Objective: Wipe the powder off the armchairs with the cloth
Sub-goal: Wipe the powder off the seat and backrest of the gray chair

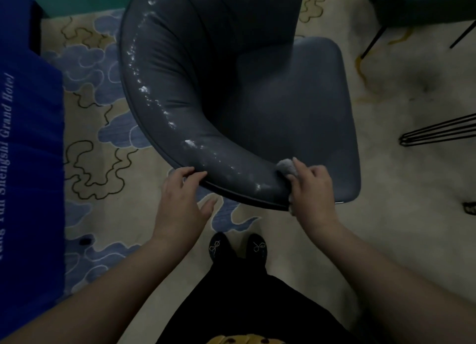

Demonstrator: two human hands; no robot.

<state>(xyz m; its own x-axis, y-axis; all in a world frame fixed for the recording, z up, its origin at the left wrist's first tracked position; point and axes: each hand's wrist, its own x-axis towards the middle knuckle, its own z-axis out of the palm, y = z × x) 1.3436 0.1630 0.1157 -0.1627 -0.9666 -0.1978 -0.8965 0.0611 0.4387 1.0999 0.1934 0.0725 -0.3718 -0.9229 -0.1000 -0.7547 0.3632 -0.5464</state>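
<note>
At the chair's near rim, right hand [310,189] fingers curled round a grey cloth [286,166], pressing it on the curved back w/ white powder [191,144] streaked along the top. Left hand [181,200] fingertips rested on the armchair [257,91] edge, slightly spread. Patterned carpet [103,127] lay beneath.

A cream carpet [386,215] with blue cloud patterns carries the dark blue armchair [257,99] and black wire legs [438,132]
</note>
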